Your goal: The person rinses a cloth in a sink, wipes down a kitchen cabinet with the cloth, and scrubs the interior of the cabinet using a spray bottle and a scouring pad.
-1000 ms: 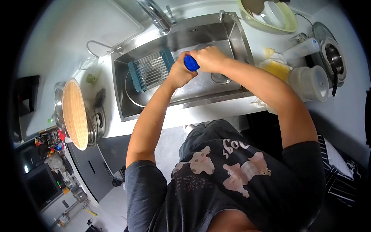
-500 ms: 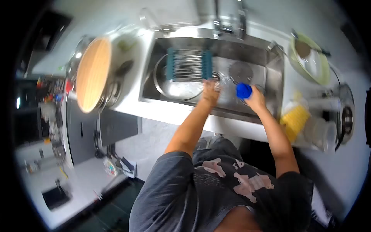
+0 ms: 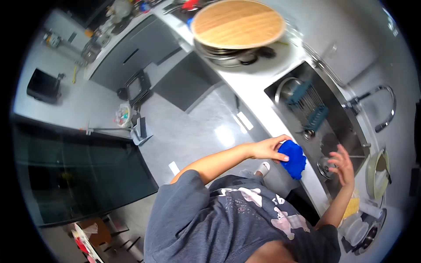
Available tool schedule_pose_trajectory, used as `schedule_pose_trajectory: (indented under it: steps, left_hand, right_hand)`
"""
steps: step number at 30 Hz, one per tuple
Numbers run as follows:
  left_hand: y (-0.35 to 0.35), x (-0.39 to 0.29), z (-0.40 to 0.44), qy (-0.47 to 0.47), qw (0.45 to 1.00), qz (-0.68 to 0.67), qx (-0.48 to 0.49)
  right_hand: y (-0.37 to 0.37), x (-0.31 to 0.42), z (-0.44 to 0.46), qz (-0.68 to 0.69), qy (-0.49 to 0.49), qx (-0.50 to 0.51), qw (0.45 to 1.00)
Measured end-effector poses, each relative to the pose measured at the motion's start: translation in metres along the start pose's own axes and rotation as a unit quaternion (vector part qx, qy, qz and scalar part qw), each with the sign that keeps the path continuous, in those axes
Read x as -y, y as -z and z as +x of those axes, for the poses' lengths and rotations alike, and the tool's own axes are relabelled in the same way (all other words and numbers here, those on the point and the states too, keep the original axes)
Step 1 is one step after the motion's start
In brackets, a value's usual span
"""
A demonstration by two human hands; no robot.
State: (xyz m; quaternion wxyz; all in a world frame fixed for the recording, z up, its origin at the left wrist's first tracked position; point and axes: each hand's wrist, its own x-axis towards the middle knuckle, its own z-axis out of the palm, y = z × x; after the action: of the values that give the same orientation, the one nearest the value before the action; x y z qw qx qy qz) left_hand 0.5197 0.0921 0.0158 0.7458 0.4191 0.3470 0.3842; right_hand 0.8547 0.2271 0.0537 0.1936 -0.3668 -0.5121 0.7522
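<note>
The blue cloth point(image 3: 294, 161) is now hanging from the left hand point(image 3: 267, 149), having left the right, and is appearing over the front edge of the counter point(image 3: 256, 104). Left fingers and thumb are pinching it; the empty right hand point(image 3: 343, 166) is spreading its fingers over the sink's point(image 3: 346, 130) right end.

The only view looks from the person's head, steeply downward; the shirt point(image 3: 237, 219) is nearest, filling the bottom middle; the left hand point(image 3: 274, 150) and right hand point(image 3: 343, 167) sit farther out, right of centre; the sink point(image 3: 334, 127) and counter point(image 3: 254, 94) run slantwise along the right side; the floor point(image 3: 188, 136) lies well below, left of centre; the wide lens bends straight edges and leaves dark corners.
</note>
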Motion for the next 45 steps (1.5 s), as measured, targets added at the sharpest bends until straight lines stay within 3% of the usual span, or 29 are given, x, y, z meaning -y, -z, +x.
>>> schedule_pose_trajectory:
  steps: [1,2,3,5,6,7,10,12,14,18,19,21,24,26,28,32,34,36,44,45]
  left_hand:
    - [0.013,0.001,-0.042,-0.020,0.999,-0.004,-0.028]
    - [0.024,0.002,-0.084,-0.038,0.998,-0.009,-0.054]
    - [0.037,0.008,-0.128,-0.089,0.992,0.010,-0.093]
    - [0.058,0.024,-0.220,-0.093,0.976,0.031,-0.194]
    - [0.063,0.031,-0.266,-0.088,0.961,0.001,-0.262]
    - [0.069,0.041,-0.311,-0.096,0.947,-0.007,-0.308]
    - [0.084,0.070,-0.431,-0.098,0.886,-0.009,-0.453]
    - [0.087,0.082,-0.487,-0.087,0.863,-0.027,-0.498]
    - [0.097,0.094,-0.528,-0.134,0.814,-0.038,-0.564]
    - [0.136,0.097,-0.573,-0.163,0.793,-0.081,-0.582]
    - [0.153,0.097,-0.581,-0.172,0.790,-0.086,-0.582]
    - [0.189,0.092,-0.593,-0.181,0.790,-0.091,-0.578]
    - [0.254,0.073,-0.620,-0.144,0.805,-0.100,-0.566]
    - [0.301,0.060,-0.642,-0.087,0.820,-0.091,-0.559]
    - [0.351,0.040,-0.661,-0.108,0.805,-0.080,-0.577]
    - [0.445,-0.017,-0.707,-0.028,0.798,-0.035,-0.601]
    - [0.494,-0.045,-0.727,0.057,0.799,0.037,-0.598]
    - [0.542,-0.055,-0.732,0.046,0.780,0.104,-0.615]
    - [0.746,-0.130,-0.728,0.024,0.799,0.323,-0.507]
    - [0.772,-0.142,-0.725,0.081,0.825,0.296,-0.475]
  right_hand:
    - [0.034,-0.045,0.020,-0.263,0.017,-0.146,0.953]
    - [0.069,-0.091,0.040,-0.485,-0.043,-0.288,0.824]
    - [0.032,-0.097,0.042,-0.522,-0.048,-0.282,0.804]
    - [-0.041,-0.104,0.051,-0.623,-0.070,-0.270,0.731]
    - [-0.076,-0.123,0.071,-0.544,0.025,-0.263,0.797]
    - [-0.134,-0.137,0.083,-0.477,0.054,-0.232,0.846]
    - [-0.341,-0.134,0.111,-0.583,0.114,-0.014,0.804]
    - [-0.430,-0.147,0.130,-0.533,0.120,0.123,0.828]
    - [-0.507,-0.145,0.140,-0.490,0.109,0.232,0.833]
    - [-0.621,-0.143,0.177,-0.385,0.104,0.383,0.833]
    - [-0.648,-0.143,0.190,-0.388,0.101,0.382,0.833]
    - [-0.697,-0.145,0.221,-0.309,0.037,0.446,0.839]
    - [-0.782,-0.155,0.276,-0.238,-0.001,0.499,0.833]
    - [-0.837,-0.171,0.324,-0.161,-0.077,0.556,0.812]
    - [-0.884,-0.169,0.369,-0.164,-0.107,0.541,0.818]
    - [-0.954,-0.158,0.436,-0.198,-0.049,0.496,0.844]
    - [-0.976,-0.144,0.470,-0.315,0.040,0.438,0.841]
    - [-0.991,-0.132,0.503,-0.304,-0.009,0.418,0.856]
    - [-1.043,-0.109,0.636,-0.269,-0.068,0.261,0.925]
    - [-1.048,-0.110,0.651,-0.314,-0.066,0.222,0.921]
